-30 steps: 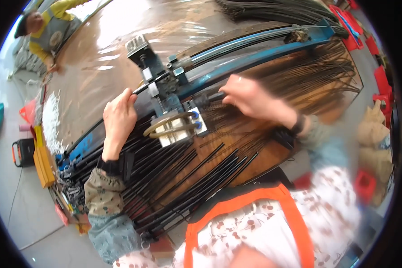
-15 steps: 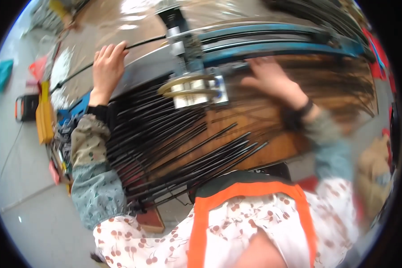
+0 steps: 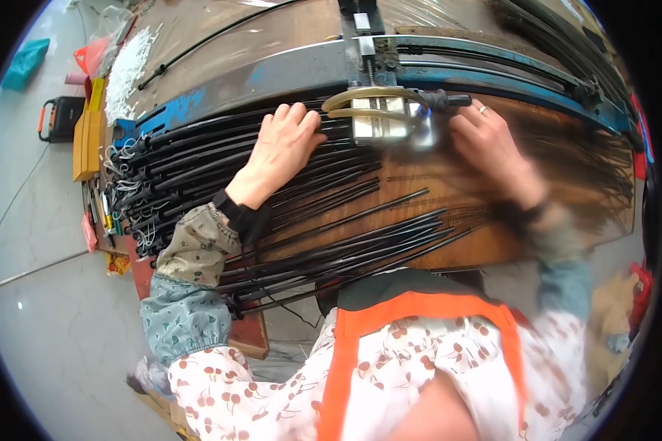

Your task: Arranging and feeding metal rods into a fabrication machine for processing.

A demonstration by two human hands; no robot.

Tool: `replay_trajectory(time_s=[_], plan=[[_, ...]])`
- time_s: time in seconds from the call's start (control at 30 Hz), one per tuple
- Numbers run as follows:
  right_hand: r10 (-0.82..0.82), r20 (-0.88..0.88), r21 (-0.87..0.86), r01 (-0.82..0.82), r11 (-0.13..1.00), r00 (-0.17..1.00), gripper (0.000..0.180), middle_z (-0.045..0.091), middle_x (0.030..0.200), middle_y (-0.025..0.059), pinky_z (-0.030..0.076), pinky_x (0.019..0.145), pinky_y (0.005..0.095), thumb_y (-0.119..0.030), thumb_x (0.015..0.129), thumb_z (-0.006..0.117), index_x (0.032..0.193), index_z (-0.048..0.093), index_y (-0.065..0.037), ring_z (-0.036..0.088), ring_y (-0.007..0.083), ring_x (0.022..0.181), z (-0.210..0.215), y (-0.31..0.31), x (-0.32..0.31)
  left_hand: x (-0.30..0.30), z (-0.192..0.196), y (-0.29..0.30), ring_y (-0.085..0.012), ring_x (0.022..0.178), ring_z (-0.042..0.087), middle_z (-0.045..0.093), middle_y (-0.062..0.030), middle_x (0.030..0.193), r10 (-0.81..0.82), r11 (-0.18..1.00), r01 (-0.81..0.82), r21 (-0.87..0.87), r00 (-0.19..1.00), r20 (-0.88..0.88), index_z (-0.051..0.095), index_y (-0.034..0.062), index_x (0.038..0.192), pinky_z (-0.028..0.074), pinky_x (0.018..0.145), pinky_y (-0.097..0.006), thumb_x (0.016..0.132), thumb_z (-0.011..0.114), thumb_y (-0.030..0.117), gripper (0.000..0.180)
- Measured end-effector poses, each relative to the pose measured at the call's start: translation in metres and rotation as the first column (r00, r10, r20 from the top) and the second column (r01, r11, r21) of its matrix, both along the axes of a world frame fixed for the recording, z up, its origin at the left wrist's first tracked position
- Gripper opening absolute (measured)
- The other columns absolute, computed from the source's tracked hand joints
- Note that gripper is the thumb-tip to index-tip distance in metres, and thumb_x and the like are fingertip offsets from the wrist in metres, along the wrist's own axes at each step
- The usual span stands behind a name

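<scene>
Fingers curled, my left hand [image 3: 283,147] closes on a black rod just left of the machine's clamp block; the fingers partly hide the grip. More black rods [image 3: 301,242] lie in rows beneath and nearer to me, several with white loops at their left ends. The metal clamp block [image 3: 375,131] has a yellowish tube [image 3: 368,93] bent around it. At its right side a short black cylinder [image 3: 449,100] sticks out. My right hand [image 3: 489,140], ringed and partly blurred, has its fingers drawn together beside that cylinder's tip; what they hold is unclear.
A blue rail [image 3: 493,77] spans the bench behind the clamp. Thin dark strands [image 3: 588,154] spread over the wooden top [image 3: 456,250] at right. At left are small white pieces [image 3: 129,66], a yellow box [image 3: 87,147] and a black-orange case [image 3: 62,117]. Another rod [image 3: 213,37] lies behind.
My left hand has let go of the rod behind the rail and come right and nearer, onto the front rods. My right hand has closed beside the clamp. The view has shifted.
</scene>
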State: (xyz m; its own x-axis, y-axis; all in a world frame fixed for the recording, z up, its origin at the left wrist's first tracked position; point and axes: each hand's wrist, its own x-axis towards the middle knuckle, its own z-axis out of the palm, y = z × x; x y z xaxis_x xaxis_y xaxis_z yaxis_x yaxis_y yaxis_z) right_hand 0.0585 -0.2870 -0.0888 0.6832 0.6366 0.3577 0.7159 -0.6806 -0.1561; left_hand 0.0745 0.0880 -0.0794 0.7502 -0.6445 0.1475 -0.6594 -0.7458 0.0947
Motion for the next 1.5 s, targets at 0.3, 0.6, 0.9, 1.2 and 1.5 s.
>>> replay_trajectory(time_s=[0.3,0.6,0.9,1.2,1.5], plan=[[0.059,-0.071,-0.110,-0.066,0.992,0.996,0.012,0.059,0.081,0.0092,0.054,0.070,0.0388,-0.009,0.072,0.067,0.080,0.059,-0.006,0.061,0.0272,0.080,0.021,0.013,-0.026,-0.029,0.042,0.025,-0.0263,0.079,0.057,0.051,-0.0080,0.082,-0.134,0.989,0.143,0.034,0.972,-0.191,0.061,0.0093,0.121,0.050,0.065,-0.038,0.085,0.063,0.003,0.036],[0.066,-0.254,0.327,0.021,0.945,0.965,0.019,0.063,0.079,0.0115,0.053,0.065,0.0391,-0.015,0.084,0.074,0.098,0.067,-0.005,0.063,0.0316,0.075,-0.006,0.030,-0.059,-0.076,0.060,0.002,-0.0234,0.070,0.059,0.049,-0.0065,0.076,-0.097,0.990,0.115,0.081,0.976,-0.194,0.064,0.0126,0.127,0.050,0.057,-0.036,0.087,0.066,0.007,0.040],[0.002,-0.211,0.527,0.112,0.842,0.977,0.018,0.060,0.074,0.0089,0.049,0.062,0.0363,-0.016,0.079,0.079,0.091,0.071,-0.005,0.059,0.0258,0.073,0.006,0.018,-0.076,-0.078,0.080,-0.033,-0.0268,0.070,0.058,0.050,-0.0093,0.076,-0.127,0.992,0.125,-0.023,0.958,-0.257,0.063,0.0110,0.128,0.049,0.059,-0.039,0.087,0.068,0.007,0.041],[-0.045,0.354,0.422,-0.117,0.899,0.934,0.038,0.067,0.115,0.0076,0.057,0.077,0.0342,-0.021,0.088,0.074,0.119,0.066,-0.001,0.065,0.0259,0.104,0.035,-0.018,-0.050,-0.050,0.126,-0.081,-0.0310,0.071,0.061,0.058,-0.0125,0.078,-0.268,0.962,0.271,0.003,0.952,-0.148,0.063,0.0074,0.127,0.048,0.057,-0.042,0.088,0.064,0.001,0.039],[-0.411,0.277,0.443,0.265,0.857,0.868,0.036,0.070,0.078,0.0114,0.055,0.060,0.0321,-0.029,0.087,0.076,0.117,0.069,-0.011,0.069,0.0240,0.067,0.035,-0.151,-0.002,0.034,0.164,-0.157,-0.0383,0.078,0.059,0.055,-0.0179,0.089,-0.344,0.939,0.344,0.004,0.939,0.018,0.058,0.0007,0.122,0.047,0.066,-0.046,0.090,0.059,-0.002,0.032]])
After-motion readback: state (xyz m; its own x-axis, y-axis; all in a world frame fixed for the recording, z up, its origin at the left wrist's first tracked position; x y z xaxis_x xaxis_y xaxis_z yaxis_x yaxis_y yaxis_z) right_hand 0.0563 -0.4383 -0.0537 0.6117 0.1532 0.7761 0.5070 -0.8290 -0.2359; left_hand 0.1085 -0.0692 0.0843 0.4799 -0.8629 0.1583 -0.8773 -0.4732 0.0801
